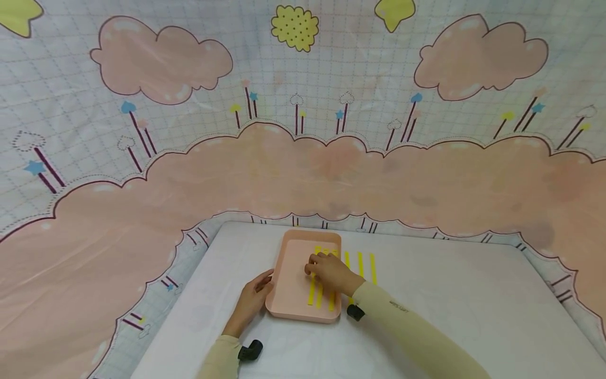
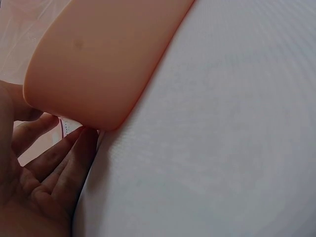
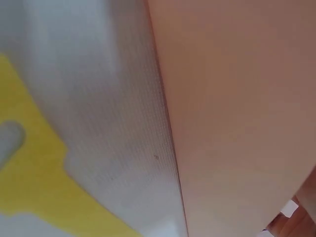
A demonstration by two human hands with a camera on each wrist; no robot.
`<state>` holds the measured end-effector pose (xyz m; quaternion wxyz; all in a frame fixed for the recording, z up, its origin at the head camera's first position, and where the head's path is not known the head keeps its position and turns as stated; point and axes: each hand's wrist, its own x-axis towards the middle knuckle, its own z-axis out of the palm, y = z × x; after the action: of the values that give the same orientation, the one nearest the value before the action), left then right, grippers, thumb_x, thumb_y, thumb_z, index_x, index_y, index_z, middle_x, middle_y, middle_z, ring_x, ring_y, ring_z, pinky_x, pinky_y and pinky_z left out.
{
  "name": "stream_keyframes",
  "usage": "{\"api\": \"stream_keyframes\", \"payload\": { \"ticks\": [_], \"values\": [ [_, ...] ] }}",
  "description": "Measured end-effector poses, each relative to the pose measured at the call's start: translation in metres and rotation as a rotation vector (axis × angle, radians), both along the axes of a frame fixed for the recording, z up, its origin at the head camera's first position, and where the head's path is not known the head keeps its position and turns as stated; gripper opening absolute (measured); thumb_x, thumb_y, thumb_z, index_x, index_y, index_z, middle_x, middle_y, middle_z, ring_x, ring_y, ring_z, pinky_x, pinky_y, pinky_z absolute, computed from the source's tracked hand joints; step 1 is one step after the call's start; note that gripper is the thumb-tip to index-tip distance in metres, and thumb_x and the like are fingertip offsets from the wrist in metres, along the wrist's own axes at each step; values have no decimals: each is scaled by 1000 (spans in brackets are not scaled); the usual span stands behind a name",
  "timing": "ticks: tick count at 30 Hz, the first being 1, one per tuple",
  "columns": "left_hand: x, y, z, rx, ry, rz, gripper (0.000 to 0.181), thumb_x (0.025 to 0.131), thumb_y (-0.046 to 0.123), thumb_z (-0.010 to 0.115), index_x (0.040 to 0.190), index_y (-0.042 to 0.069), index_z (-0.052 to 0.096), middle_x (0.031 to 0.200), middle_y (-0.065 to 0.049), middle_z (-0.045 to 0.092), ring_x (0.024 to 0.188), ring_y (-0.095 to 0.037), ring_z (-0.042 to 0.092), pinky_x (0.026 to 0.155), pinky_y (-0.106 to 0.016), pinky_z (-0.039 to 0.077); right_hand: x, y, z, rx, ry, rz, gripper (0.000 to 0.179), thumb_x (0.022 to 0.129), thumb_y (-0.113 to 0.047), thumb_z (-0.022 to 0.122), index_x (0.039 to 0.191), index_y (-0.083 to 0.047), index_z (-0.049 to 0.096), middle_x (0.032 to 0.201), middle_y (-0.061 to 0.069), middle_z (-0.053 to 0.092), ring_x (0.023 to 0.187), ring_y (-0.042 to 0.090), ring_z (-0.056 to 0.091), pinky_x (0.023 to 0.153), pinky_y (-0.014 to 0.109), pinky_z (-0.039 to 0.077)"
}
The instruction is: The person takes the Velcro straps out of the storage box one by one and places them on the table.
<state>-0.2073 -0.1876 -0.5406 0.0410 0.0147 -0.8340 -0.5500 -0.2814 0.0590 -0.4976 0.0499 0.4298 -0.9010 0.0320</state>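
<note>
A shallow pink tray stands on the white table, with several long yellow strips lying lengthwise in its right half. Over these strips is my right hand, its fingers curled down at the leftmost one, which it pinches; the hand covers the middle of the strips. My left hand is at the tray's left side, fingertips against the outer wall. In the left wrist view, the fingers reach the bottom edge of the tray wall. At the lower right of the right wrist view, only a small part of the right hand shows.
On the white table, several more yellow strips lie side by side right of the tray. A close yellow strip shows a rounded hole and a notched edge. A cloud-patterned cloth hangs behind and around the table.
</note>
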Motion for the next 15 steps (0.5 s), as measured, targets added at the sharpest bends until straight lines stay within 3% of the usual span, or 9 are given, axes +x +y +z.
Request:
{"api": "stream_keyframes", "payload": {
  "ticks": [4, 15],
  "values": [
    [0, 0, -1, -1, -5, 2, 40, 98, 13, 59, 137, 9, 58, 129, -21, 63, 122, -34, 59, 104, -49, 47, 1, -1, 0, 12, 48, 8, 18, 93, -11, 65, 105, -23, 68, 109, -1, 62, 98, 18, 59, 78, 34, 51],
    [1, -1, 0, -5, -2, -8, 40, 98, 13, 59, 137, 10, 58, 129, -21, 63, 122, -35, 59, 105, -50, 47, -3, -5, -5, 56, 72, -9, 14, 95, -14, 63, 101, -26, 68, 105, -2, 61, 94, 15, 55, 77, 32, 48]
  ]
}}
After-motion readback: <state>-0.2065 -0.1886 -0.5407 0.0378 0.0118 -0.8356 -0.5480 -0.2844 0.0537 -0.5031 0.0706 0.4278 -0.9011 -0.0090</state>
